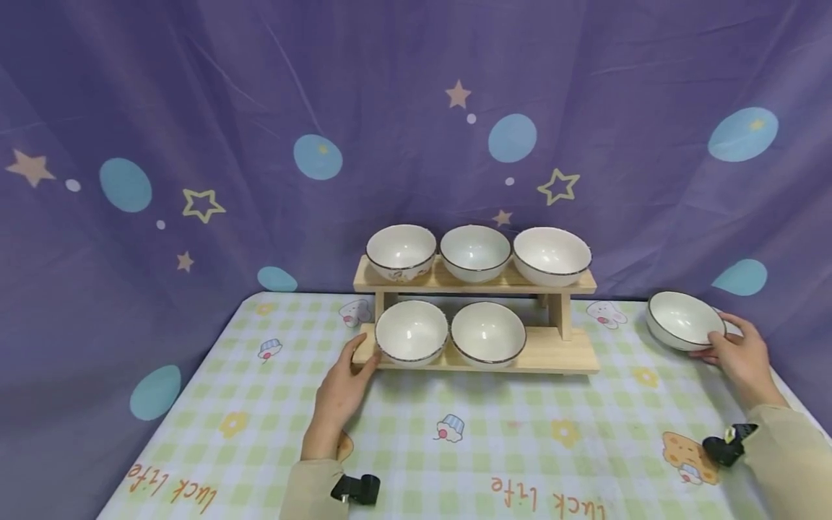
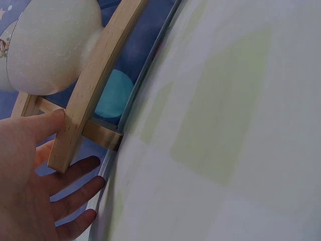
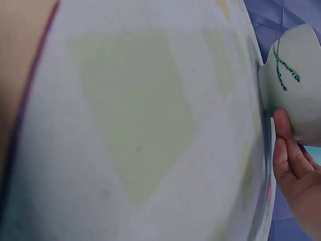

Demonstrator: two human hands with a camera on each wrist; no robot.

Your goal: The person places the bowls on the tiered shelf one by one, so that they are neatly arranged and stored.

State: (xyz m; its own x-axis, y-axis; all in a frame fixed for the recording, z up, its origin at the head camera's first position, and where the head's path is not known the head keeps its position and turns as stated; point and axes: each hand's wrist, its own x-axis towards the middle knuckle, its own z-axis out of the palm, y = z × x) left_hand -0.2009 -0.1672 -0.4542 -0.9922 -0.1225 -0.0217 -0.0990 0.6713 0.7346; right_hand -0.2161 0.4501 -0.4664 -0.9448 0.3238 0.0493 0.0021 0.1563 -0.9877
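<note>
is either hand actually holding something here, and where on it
The right hand holds the loose bowl by its near side wall and rim, tilted on the table. The left hand only rests straight fingers on the left end of the wooden rack, gripping nothing.
</note>
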